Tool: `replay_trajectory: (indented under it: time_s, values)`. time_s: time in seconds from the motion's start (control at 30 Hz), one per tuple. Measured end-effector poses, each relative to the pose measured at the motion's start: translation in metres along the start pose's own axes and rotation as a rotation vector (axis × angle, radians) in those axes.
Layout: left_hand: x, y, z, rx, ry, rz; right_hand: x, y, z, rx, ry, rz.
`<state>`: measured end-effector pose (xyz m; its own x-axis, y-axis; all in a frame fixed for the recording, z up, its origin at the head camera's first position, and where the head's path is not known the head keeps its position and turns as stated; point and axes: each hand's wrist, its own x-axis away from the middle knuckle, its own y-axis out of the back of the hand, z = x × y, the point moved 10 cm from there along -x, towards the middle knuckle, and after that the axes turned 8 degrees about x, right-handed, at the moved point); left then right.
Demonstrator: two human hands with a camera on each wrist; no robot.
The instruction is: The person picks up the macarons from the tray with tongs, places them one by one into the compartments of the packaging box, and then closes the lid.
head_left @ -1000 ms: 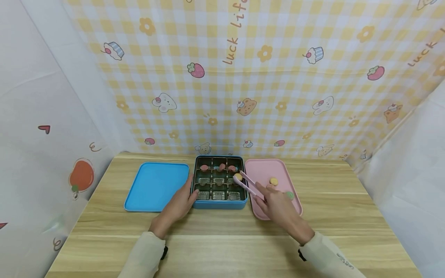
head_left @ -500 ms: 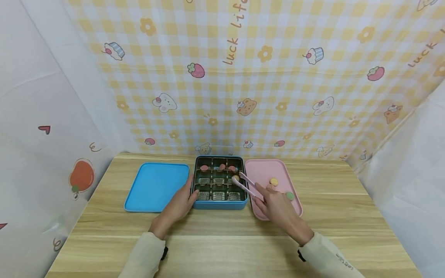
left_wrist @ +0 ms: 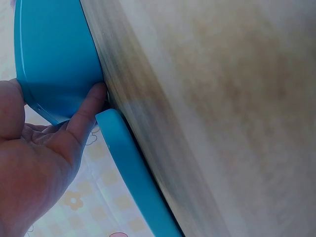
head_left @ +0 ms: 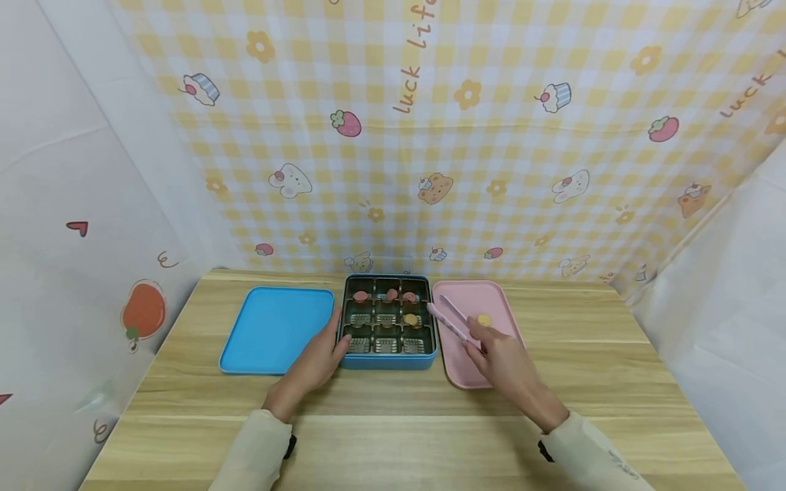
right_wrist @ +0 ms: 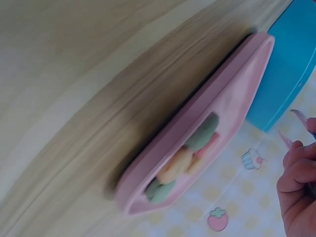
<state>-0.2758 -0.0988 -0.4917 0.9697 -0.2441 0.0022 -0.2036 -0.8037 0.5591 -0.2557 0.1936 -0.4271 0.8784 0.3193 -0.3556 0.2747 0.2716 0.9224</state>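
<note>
A blue box with a dark divided insert stands mid-table. My left hand holds its left side, thumb over the rim and fingers along the outer wall. Pinkish-red macaron-like pieces sit in the three back compartments. One yellow macaron lies in the middle row's right compartment. My right hand grips pale pink tongs, whose tips are apart with nothing between them, above the pink tray. Another yellow macaron rests on that tray. In the right wrist view, green and pinkish pieces lie there too.
A blue lid lies flat left of the box, close to my left hand. The pink tray stands just right of the box. Behind the wooden table hangs a yellow checked cloth, with white cloth at both sides.
The tongs have let go of the yellow macaron in the middle-right compartment. My right hand has moved back rightward over the pink tray with them. The left hand has stayed on the box.
</note>
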Motion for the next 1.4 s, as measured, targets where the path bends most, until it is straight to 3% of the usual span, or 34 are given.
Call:
replay_trajectory:
  time_s: [0.37,0.77,1.4]
  values:
    - [-0.001,0.0,-0.001,0.008,-0.014,-0.002,0.015,0.005,-0.035,0.025,-0.021,0.006]
    - [0.0,0.0,-0.001,0.008,-0.01,-0.006,0.033,0.002,-0.065,0.035,-0.08,0.066]
    - [0.003,0.001,-0.003,0.012,-0.019,-0.015,0.034,-0.013,-0.084,0.075,-0.182,0.148]
